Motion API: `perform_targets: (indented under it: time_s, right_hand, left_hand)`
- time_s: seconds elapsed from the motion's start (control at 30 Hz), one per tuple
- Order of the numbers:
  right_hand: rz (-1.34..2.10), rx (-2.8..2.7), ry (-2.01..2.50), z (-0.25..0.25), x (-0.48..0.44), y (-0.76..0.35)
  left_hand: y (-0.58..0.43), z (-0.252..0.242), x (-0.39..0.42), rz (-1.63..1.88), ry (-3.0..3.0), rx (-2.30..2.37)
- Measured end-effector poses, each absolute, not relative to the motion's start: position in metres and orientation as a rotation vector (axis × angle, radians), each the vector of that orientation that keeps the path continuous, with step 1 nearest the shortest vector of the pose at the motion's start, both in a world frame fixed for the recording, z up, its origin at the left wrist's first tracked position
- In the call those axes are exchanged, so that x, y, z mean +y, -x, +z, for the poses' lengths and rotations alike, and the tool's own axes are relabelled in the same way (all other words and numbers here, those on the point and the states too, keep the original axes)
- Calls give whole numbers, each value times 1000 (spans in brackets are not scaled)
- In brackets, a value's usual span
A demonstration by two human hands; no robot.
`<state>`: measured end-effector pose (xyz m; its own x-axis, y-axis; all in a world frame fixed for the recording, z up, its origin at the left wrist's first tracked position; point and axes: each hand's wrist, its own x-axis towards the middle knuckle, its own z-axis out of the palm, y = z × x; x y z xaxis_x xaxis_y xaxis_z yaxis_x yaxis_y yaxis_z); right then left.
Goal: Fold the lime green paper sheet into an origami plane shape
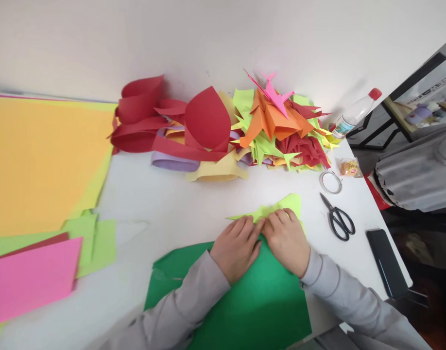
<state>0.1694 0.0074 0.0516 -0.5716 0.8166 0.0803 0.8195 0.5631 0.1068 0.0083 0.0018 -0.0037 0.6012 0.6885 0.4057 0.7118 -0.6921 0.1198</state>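
A folded piece of yellow-green paper [294, 204] lies at the far edge of a dark green sheet [259, 301], a thin point sticking out to the left. Both hands are close together on its near side. My left hand [235, 249] has its fingers pressed together on the paper, with the index finger near the fold. Beside it, my right hand [286, 240] is closed on the paper with curled fingers. The hands hide the middle of the paper and the fingertips.
Red paper bands [208, 119] and a pile of folded paper shapes [274, 124] stand along the wall. Coloured sheets [44, 165] lie left. To the right are scissors [338, 218], a tape roll [331, 183], a wrapped snack [350, 167], a bottle [354, 114] and a phone [386, 262].
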Motion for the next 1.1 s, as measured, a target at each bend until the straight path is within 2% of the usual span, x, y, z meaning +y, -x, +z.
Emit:
perform_targets:
  time_s: [0.43,0.63,1.1]
  right_hand:
    - [-53,-2588,1441,39,7,-190]
    - [-186,-2585,1478,40,-6,-191]
    - [-174,-2688,1557,51,2,-193]
  left_hand:
    - [-13,1,1,-652,2782,-1282]
    - [-11,-1,0,-677,2775,-1297]
    - [-6,-2,0,-729,2758,-1249]
